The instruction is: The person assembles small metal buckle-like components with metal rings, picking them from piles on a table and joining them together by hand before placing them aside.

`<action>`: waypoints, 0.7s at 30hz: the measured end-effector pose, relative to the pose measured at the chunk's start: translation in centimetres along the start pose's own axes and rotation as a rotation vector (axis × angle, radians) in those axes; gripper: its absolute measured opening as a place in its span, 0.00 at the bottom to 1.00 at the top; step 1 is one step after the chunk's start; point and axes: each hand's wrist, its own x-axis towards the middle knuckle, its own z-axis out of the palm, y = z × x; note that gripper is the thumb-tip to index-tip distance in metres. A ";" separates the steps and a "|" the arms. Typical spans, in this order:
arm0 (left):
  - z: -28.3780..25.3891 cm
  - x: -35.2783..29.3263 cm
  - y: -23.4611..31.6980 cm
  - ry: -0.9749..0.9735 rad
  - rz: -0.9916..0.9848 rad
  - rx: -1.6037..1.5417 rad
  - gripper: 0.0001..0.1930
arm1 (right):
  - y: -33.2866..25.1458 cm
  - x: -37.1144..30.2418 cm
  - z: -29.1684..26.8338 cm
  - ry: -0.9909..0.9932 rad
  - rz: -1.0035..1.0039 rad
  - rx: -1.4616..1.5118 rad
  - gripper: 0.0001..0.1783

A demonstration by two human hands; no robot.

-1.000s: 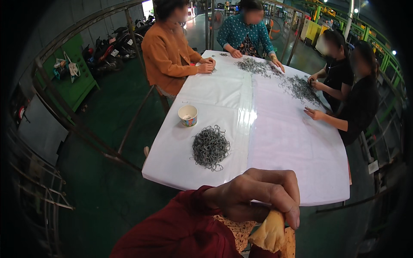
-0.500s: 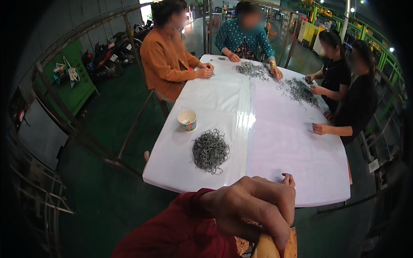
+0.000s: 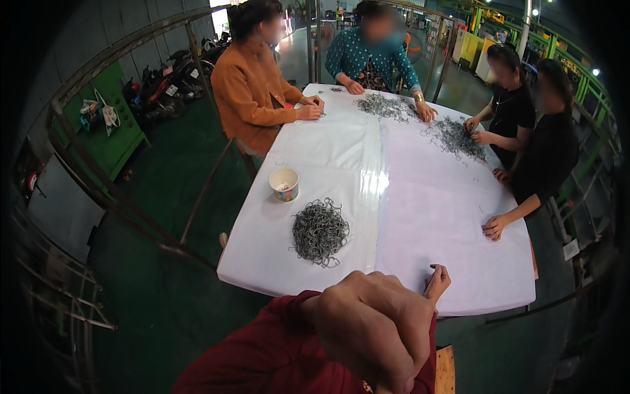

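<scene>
My left hand (image 3: 371, 322) crosses the lower middle in a maroon sleeve (image 3: 262, 354), knuckles up. Its fingers curl downward, so whatever they grip is hidden. More maroon cloth shows along its right side. Beyond it, at the table's near edge, part of my right hand (image 3: 437, 281) shows with bent fingers drawn together; the rest is behind the left hand. No object is visible in it. A heap of dark metal hooks (image 3: 319, 231) lies ahead and left of my hands on the white-covered table (image 3: 446, 243). A paper cup (image 3: 284, 185) with a few small pieces inside stands behind the heap.
A person in orange (image 3: 252, 92) is at the far left, another in teal (image 3: 374, 59) at the far end. Two people in black (image 3: 548, 144) stand along the right side. Hook piles (image 3: 459, 139) lie near them. A metal frame (image 3: 125, 210) runs along the left.
My left hand has turned and shifted slightly left; maroon cloth now shows beside it. More of my right hand is visible. A co-worker's hand at the right has moved nearer along the table.
</scene>
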 end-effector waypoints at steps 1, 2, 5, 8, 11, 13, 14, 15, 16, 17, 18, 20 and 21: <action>0.2 0.1 0.0 0.002 0.005 -0.002 0.05 | 0.0 0.0 0.1 -0.003 0.005 0.009 0.12; 0.7 0.2 0.4 0.021 -0.040 -0.009 0.05 | 0.1 -0.1 0.2 -0.007 0.011 0.018 0.11; 1.9 0.9 1.1 0.056 -0.173 -0.066 0.06 | 0.0 0.3 -0.4 0.002 -0.016 0.001 0.11; 2.6 0.5 0.8 0.070 -0.156 -0.111 0.08 | 0.1 0.2 0.0 0.006 -0.024 -0.001 0.11; 2.3 0.5 0.0 -0.002 -0.086 -0.101 0.09 | 0.1 0.1 -0.2 -0.016 -0.024 0.013 0.12; 1.4 1.0 0.3 -0.085 -0.148 -0.118 0.09 | 0.4 0.0 0.1 -0.017 -0.015 0.027 0.12; 1.2 0.9 0.1 -0.100 -0.145 -0.139 0.09 | 0.5 -0.1 0.2 -0.018 -0.010 0.034 0.12; 1.3 0.1 -1.1 -0.062 -0.078 -0.179 0.08 | 0.6 -0.1 0.2 -0.013 -0.007 0.023 0.12; 1.0 0.0 -0.9 -0.064 -0.134 -0.201 0.08 | 0.2 0.1 -0.2 0.007 -0.014 0.007 0.12; 0.8 0.0 -0.8 -0.066 -0.189 -0.222 0.08 | 0.0 0.3 -0.8 0.027 -0.021 -0.009 0.12; 0.7 0.1 -0.2 -0.071 -0.253 -0.220 0.09 | 0.1 0.3 -0.6 0.015 -0.019 -0.004 0.12; 1.3 -0.5 -0.5 -0.028 -0.247 -0.172 0.10 | 0.4 0.2 -0.2 -0.007 -0.016 0.005 0.12; 1.5 -0.5 -0.6 -0.022 -0.254 -0.181 0.11 | 0.4 0.2 -0.2 -0.008 -0.015 0.007 0.12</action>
